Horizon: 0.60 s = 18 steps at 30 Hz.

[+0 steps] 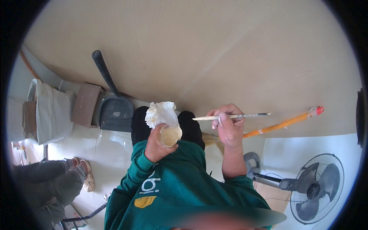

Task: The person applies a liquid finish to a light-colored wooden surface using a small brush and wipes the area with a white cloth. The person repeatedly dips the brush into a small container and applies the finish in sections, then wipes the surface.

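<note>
My left hand grips a small clear cup holding a pale yellowish substance, along with a crumpled white cloth or tissue that sticks up above it. In my right hand, raised to the right of the cup, is a thin, pale-stained brush, held crosswise between fingers and thumb with its dark tip pointing right. Both hands are over my lap, in front of a large light wood-grain panel.
A black dustpan stands by a brown board and white sacks at left. Another person's legs are lower left. An orange-handled broom leans at right, above a standing fan.
</note>
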{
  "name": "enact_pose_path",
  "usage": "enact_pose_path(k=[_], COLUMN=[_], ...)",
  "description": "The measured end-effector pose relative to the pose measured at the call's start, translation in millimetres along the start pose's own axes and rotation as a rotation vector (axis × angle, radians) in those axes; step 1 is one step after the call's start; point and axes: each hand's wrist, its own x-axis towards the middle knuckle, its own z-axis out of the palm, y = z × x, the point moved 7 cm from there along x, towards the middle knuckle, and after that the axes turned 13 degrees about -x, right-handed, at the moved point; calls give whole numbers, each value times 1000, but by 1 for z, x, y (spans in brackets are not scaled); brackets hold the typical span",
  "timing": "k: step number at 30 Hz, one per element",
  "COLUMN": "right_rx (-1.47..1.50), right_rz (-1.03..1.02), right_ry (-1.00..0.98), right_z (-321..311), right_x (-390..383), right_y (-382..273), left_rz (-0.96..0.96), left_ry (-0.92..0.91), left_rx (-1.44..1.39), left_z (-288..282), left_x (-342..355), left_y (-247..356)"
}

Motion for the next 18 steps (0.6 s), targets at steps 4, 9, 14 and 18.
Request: enact_pose_path(k=[4,9,14,18], right_rx=[-377,-584,-609,-596], right_rz=[131,87,99,217], right_ry=[-230,-333,-252,-253], right_z=[28,39,25,14], right_x=[-5,-21,-30,-36], right_y=[11,34,46,54], left_rz=[6,2,13,7], left_ry=[1,25,14,1], left_rx=[-10,8,10,37], left_z=[4,1,2,1], left_x=[0,-2,4,5], left_y=[7,16,21,19])
